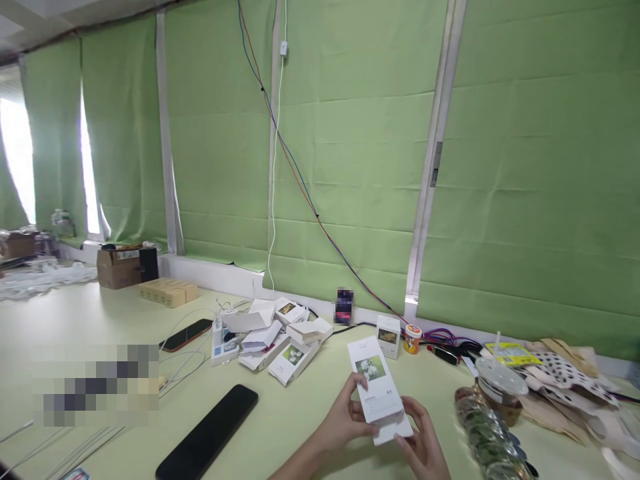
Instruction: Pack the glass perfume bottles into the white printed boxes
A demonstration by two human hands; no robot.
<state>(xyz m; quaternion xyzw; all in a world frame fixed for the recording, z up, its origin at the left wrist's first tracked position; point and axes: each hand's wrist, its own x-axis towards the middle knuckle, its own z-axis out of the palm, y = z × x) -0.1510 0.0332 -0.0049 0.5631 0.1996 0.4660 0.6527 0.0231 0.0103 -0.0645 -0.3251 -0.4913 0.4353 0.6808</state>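
Observation:
A slim white carton (376, 387) with a green flower picture is held up tilted between both hands, above the table. My left hand (345, 417) grips its left side, thumb and fingers closed on the edge. At the lower right, my right hand (423, 440) has its fingers closed about the carton's bottom end, where a white flap (393, 430) stands out. Whether anything is inside the carton is hidden. Behind it stands a small white box (389, 337) with a brown picture, beside an orange jar (413, 339).
White cartons (287, 357) lie heaped beyond my left hand, by a power strip (225, 347). A black phone (207, 433) and another phone (187, 335) lie left. To the right are a lidded cup (500, 383), wrapped round items (493, 437) and fabric scraps (570, 387). Cables cross the left side.

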